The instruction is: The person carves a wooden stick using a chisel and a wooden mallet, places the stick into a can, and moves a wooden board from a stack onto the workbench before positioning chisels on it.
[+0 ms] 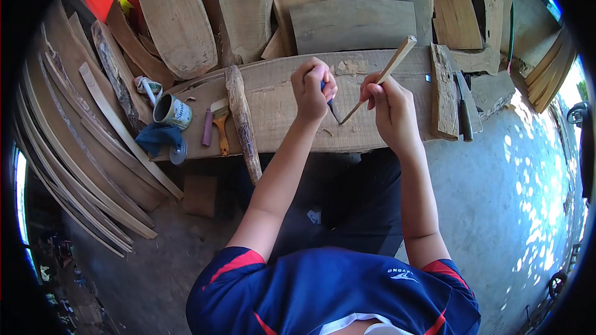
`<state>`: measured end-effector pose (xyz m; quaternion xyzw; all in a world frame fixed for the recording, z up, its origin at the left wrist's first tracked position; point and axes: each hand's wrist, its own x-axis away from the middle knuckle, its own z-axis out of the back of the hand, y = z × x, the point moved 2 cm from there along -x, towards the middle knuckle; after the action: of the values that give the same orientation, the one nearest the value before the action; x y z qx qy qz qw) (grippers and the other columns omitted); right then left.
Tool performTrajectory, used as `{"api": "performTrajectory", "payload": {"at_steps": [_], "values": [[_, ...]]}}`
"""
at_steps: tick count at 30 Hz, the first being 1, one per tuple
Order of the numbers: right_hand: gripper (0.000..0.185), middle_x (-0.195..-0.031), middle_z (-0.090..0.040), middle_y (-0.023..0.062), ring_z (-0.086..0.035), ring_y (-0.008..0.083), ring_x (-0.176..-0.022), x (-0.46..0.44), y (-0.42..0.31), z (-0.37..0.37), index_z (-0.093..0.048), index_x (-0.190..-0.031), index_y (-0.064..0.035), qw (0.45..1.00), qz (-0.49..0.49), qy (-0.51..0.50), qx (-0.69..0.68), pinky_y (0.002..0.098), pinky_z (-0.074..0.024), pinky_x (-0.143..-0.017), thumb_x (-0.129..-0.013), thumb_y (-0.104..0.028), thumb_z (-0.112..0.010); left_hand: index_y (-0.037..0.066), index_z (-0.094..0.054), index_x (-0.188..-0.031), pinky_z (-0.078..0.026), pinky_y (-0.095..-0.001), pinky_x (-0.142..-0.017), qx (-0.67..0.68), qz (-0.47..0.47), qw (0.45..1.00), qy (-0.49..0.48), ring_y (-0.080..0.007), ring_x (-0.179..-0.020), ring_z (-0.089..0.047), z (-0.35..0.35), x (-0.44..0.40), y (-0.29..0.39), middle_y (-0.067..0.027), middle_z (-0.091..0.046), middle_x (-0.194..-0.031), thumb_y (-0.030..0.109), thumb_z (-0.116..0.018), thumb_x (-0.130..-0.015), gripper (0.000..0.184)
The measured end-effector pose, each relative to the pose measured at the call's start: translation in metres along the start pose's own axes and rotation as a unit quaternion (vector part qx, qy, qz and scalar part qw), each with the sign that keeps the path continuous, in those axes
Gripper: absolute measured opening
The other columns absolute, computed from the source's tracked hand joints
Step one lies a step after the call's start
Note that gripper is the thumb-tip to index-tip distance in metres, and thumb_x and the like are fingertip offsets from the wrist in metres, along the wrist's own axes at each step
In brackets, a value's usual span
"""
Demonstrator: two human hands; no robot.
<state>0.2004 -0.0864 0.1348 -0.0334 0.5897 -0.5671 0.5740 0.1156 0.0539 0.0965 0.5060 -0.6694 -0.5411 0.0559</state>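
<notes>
1. Left hand [315, 87]: wrapped around the blue handle of a thin pointed tool [334, 113], tip angled down over the board [279, 118].
2. Right hand [392, 104]: fingers pinching a wooden stick [398, 59], tilted, lower end near the tool's tip; contact with the board uncertain.
3. Brush [220, 130], yellow handle: left, beside a rough branch [239, 108].
4. Can [173, 113]: farther left, above a blue cloth [155, 138].
5. Knife [464, 111]: board's right end.

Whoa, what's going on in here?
The person's left hand grips a thin tool with a blue handle, and the right hand holds a wooden stick. Their lower tips come close together over a wide board. A brush and a can are off to the left.
</notes>
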Motion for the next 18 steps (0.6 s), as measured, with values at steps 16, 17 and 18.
{"api": "performTrajectory", "payload": {"at_steps": [16,17,18], "values": [[0.012,-0.069,-0.055,0.0113,-0.056,0.0243,-0.061,-0.004,0.0,-0.004,-0.052,-0.086,-0.0001,0.998,-0.028,0.051,0.005,0.0319,-0.0444,-0.059,-0.094,-0.008,-0.048,0.005,-0.04,-0.066,-0.025,-0.0223,-0.036,0.056,-0.079,0.995,0.016,-0.0072,-0.036,-0.03,-0.005,0.003,0.036,-0.0008,-0.036,-0.047,0.013,-0.038,-0.088,0.024],[0.012,-0.069,-0.055,0.0113,-0.056,0.0243,-0.061,-0.004,-0.001,-0.004,-0.052,-0.086,-0.0001,0.998,-0.028,0.05,0.005,0.0319,-0.0444,-0.059,-0.094,-0.008,-0.048,0.005,-0.041,-0.066,-0.025,-0.0223,-0.036,0.054,-0.103,0.993,0.0,-0.0074,-0.036,-0.03,-0.008,0.002,0.046,-0.0009,-0.036,-0.047,0.014,-0.038,-0.088,0.023],[0.012,-0.068,-0.055,0.0111,-0.057,0.0242,-0.061,-0.004,0.0,-0.003,-0.052,-0.086,-0.0002,0.998,-0.031,0.05,0.005,0.0317,-0.0445,-0.059,-0.094,-0.009,-0.047,0.006,-0.041,-0.066,-0.026,-0.022,-0.035,0.051,-0.113,0.992,-0.008,-0.007,-0.036,-0.03,-0.01,0.002,0.051,-0.0008,-0.037,-0.047,0.013,-0.039,-0.088,0.023]]}}
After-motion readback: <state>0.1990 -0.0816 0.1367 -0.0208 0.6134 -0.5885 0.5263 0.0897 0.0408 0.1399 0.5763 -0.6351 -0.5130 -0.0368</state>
